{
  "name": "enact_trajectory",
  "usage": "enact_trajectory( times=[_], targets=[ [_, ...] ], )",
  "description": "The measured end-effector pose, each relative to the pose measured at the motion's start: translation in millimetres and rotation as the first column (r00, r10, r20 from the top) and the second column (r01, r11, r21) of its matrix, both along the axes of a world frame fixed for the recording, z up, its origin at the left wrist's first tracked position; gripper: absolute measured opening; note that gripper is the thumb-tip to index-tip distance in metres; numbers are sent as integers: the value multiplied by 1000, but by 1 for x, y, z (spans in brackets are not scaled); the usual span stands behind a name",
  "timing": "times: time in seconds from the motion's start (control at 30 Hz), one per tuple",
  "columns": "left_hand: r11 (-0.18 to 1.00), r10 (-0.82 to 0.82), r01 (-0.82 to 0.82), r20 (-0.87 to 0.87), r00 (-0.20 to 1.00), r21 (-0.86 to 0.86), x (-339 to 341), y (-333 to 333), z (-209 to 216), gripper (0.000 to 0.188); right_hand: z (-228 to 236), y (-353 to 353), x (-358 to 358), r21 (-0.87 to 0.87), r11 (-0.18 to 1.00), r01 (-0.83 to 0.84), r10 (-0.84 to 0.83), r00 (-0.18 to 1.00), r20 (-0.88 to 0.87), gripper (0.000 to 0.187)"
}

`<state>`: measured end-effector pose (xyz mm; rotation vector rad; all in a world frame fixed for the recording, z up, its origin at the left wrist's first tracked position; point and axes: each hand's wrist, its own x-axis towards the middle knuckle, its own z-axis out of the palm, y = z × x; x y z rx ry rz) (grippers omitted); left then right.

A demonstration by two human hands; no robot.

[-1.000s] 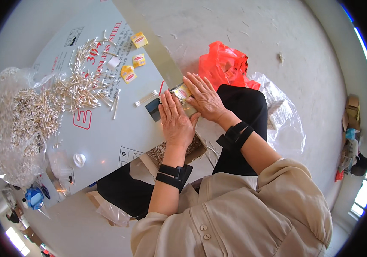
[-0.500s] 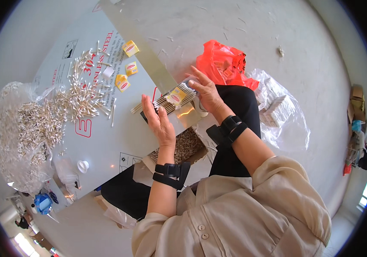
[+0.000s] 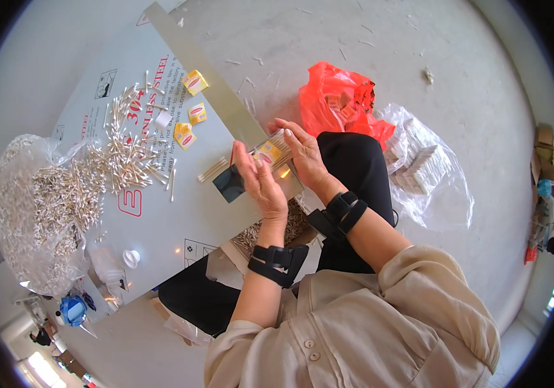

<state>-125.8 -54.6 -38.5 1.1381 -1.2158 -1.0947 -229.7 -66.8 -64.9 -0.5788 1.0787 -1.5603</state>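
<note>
A bundle of cotton swabs with a yellow printed label [image 3: 267, 152] lies between my two hands at the near edge of the table. My left hand [image 3: 265, 187] is held flat, fingers stretched, its palm side against the bundle's left end. Around the right end is my right hand [image 3: 307, 158], its thumb in front and fingers behind. Below the bundle a dark flat piece [image 3: 228, 184] shows beside my left fingers. A few loose swabs [image 3: 212, 169] rest left of it. Farther left lie several small yellow printed packets [image 3: 195, 82] and a heap of cotton swabs [image 3: 125, 152].
A clear bag full of swabs [image 3: 57, 213] stands at the table's left, near a small white lid [image 3: 131, 258]. Under the table edge is an open box of swabs [image 3: 270, 231]. On the floor at right are a red plastic bag [image 3: 338, 97] and a clear bag of white packs [image 3: 426, 171].
My hands have come closer together onto the bundle's ends. The right fingers, spread before, now lie against it. The left hand has shifted slightly right.
</note>
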Motion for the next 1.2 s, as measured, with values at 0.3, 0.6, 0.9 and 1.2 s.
enact_trajectory(
  times=[0.3,0.6,0.9,1.2],
  targets=[
    [989,86,-78,51,995,-129,25,-3,-2,52,-15,1,-15,4,964,265,-231,849,-475,30],
    [907,419,-258,770,481,-333,190,-42,-3,40,58,-17,58,-223,897,-382,-143,227,-963,31],
    [948,267,-286,844,464,-142,189,-64,1,26,28,-24,99,-151,910,-387,-76,202,-976,22],
    [978,169,-17,752,637,-206,161,-43,6,14,36,-5,108,-183,931,-317,-46,395,-917,20]
  ],
)
